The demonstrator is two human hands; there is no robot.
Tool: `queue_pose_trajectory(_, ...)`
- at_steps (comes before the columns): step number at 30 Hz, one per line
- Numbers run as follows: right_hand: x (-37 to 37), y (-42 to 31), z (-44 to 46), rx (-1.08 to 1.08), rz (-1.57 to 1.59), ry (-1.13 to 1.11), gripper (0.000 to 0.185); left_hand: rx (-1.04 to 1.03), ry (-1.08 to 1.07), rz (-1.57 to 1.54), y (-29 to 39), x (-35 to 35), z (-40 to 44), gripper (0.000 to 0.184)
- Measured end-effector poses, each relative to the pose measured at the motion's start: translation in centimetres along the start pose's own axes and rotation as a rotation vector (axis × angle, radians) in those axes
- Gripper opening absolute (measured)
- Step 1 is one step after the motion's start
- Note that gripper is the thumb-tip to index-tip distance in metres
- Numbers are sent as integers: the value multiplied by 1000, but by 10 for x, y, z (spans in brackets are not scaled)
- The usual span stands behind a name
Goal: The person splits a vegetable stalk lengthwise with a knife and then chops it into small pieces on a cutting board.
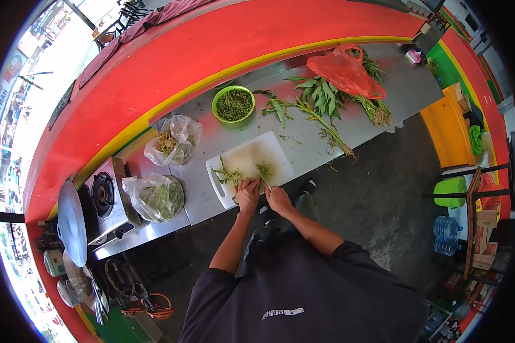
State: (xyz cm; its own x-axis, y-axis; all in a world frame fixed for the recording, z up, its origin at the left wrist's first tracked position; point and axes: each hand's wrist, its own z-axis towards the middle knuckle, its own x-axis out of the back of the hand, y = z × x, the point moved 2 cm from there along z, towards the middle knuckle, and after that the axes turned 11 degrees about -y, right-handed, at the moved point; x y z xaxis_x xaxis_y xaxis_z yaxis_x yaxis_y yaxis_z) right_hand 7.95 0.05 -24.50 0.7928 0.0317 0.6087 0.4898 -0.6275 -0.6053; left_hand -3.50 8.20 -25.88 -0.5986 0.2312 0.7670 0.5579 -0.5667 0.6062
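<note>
On a white cutting board [246, 151], my left hand [248, 194] is closed over a bunch of leafy green stems [226, 174], whose leaves stick out to the left. My right hand [278, 200] grips a knife [265, 176], its blade pointing away from me beside the left fingers. Chopped greens [263, 169] lie along the blade. Behind the board stands a green bowl [238, 121] filled with finely cut greens. Long leafy stalks [320, 123] are spread over the steel table to the right.
A red plastic bag [349, 71] lies on more greens at the back right. Two clear plastic bags [154, 197] with vegetable matter sit left of the board. Farther left is a gas stove [106, 194] with a large round metal lid [72, 223]. A red wall [212, 48] runs behind the table.
</note>
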Motion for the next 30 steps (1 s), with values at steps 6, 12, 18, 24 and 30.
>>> queue_pose_trajectory(6,11,-8,4,22,-14,-39,68,3,28,-30,3,1,0,15)
queue_pose_trajectory(12,0,7,-5,34,-17,-62,70,51,32,-65,0,-1,-2,15)
queue_pose_trajectory(18,4,-13,4,-34,-29,-51,72,24,15,-61,2,3,-1,15)
queue_pose_trajectory(24,9,-11,12,-4,-37,-114,72,8,45,-90,-3,2,-1,14)
queue_pose_trajectory(30,7,-1,-1,4,-29,-104,73,25,34,-140,-6,3,-4,14)
